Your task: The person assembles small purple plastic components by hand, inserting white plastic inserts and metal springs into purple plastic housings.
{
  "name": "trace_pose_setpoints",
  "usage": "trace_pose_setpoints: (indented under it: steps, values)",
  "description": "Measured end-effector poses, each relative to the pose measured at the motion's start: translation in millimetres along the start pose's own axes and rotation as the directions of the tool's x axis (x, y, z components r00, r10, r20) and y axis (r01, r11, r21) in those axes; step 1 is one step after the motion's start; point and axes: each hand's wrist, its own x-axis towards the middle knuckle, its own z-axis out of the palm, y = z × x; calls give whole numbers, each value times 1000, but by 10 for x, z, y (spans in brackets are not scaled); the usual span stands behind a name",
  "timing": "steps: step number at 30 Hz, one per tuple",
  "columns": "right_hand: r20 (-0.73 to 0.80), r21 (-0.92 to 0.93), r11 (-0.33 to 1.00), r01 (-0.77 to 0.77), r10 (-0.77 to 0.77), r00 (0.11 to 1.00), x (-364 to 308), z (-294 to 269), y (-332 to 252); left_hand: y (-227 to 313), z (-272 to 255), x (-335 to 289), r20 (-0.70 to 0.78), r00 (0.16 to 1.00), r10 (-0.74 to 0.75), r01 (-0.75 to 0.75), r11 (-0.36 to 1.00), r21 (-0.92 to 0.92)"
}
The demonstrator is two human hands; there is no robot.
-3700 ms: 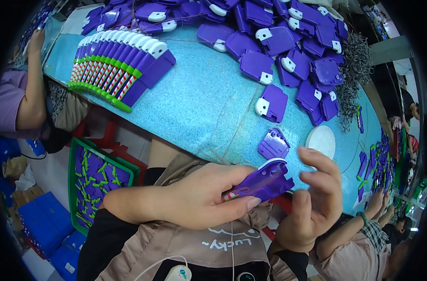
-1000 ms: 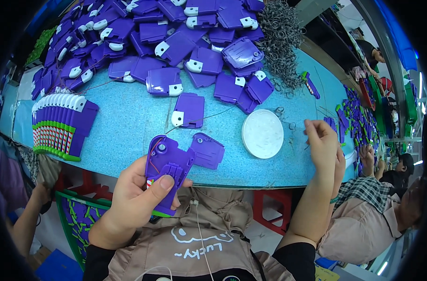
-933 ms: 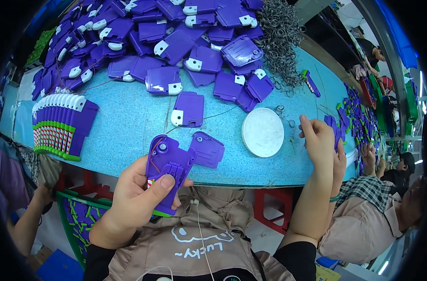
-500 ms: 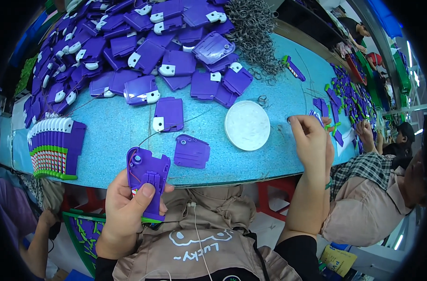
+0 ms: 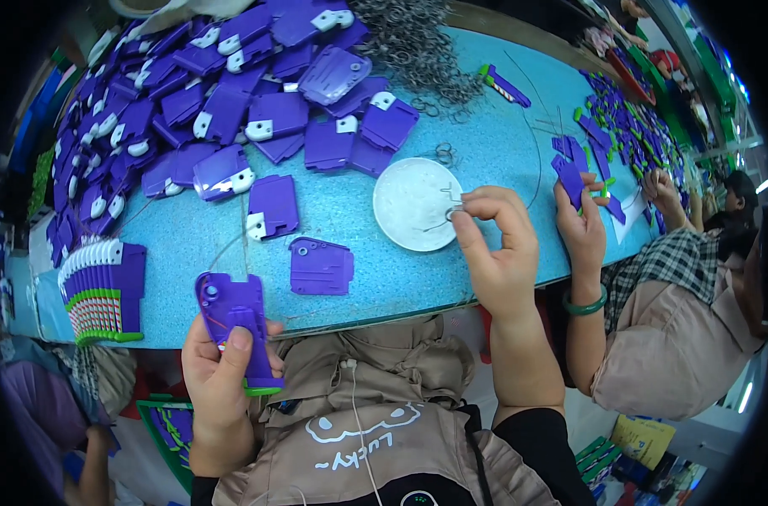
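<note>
My left hand (image 5: pixel 220 367) is closed around a purple plastic shell half (image 5: pixel 247 316) with a green end. Its inner side faces up, with the thumb pressed on it, and a thin red line runs across it. My right hand (image 5: pixel 502 244) pinches a small wire spring (image 5: pixel 451 214) between thumb and fingertips, over the right edge of a round white dish (image 5: pixel 413 219). The spring's thin legs stick out toward the dish; whether it touches the white surface I cannot tell. Between my hands lie a loose purple cover (image 5: pixel 321 266) and a purple shell with a white corner (image 5: pixel 273 207).
A large heap of purple shells (image 5: pixel 182 105) covers the far left, beside a tangle of grey wire springs (image 5: pixel 418 59). A row of assembled purple pieces (image 5: pixel 104 291) stands at the left. To the right, a co-worker's hand (image 5: pixel 582 228) holds a purple part near scattered purple-green parts (image 5: pixel 620 126).
My right hand has moved left to the white dish, and the spring in its fingers now shows clearly. My left hand still holds the shell. The co-worker's arm has come into clearer view.
</note>
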Motion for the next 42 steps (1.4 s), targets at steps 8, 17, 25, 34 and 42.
trace_pose_setpoints:
  steps: [8,17,25,34,42]
  values:
    - [-72,245,966,-82,103,992,-218,-13,89,-153,-7,68,-220,967,131,-77,968,239]
    - [-54,426,903,-57,89,995,-236,-120,154,-100,-20,89,-302,944,133,-39,954,296]
    - [-43,478,877,-49,79,996,-249,-192,192,-81,15,87,-330,935,128,-7,939,344]
    - [-70,547,835,-60,116,991,-251,-172,204,-60,-10,92,-336,935,113,16,934,358]
    - [-72,556,829,-60,120,990,-235,-148,204,-74,-38,72,-367,921,129,12,933,359]
